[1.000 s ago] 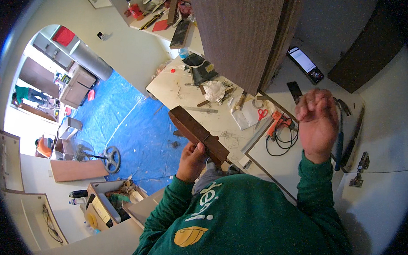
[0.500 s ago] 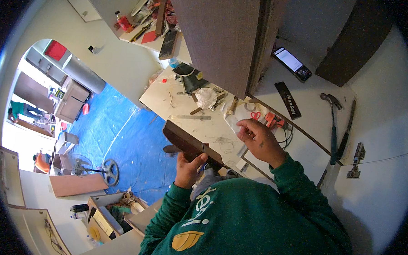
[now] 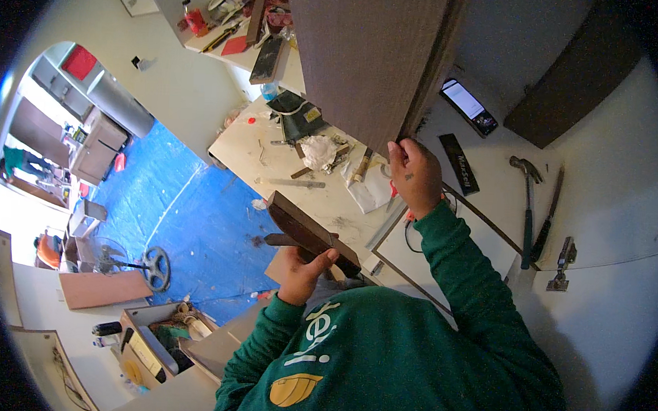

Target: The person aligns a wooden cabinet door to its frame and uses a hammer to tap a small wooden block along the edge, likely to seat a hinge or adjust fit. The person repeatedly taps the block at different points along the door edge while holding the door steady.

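Observation:
My left hand (image 3: 302,275) is closed round two dark brown strips of wood, a thick one (image 3: 299,225) above and a thinner one (image 3: 277,240) below. It holds them low in front of my body, tilted. At the lower corner of a large brown wood-grain panel (image 3: 372,60), my right hand (image 3: 418,181) has its thumb and fingers closed on the panel's edge. Below that hand, red-handled scissors (image 3: 393,190) are partly covered. A wooden-handled tool (image 3: 362,165) rests on white sheeting beside them.
To the right lie a lit phone (image 3: 468,106), a black strip (image 3: 458,163), a claw hammer (image 3: 527,207), a dark long tool (image 3: 547,219) and a metal hinge (image 3: 562,263). Crumpled white paper (image 3: 319,153) and a metal strip (image 3: 292,182) occupy the worktop. Blue sheeting (image 3: 196,229) covers the floor.
My right hand has moved up from over the worktop to the panel's lower corner and closed there. My left hand still holds the wood strips. The view has shifted slightly.

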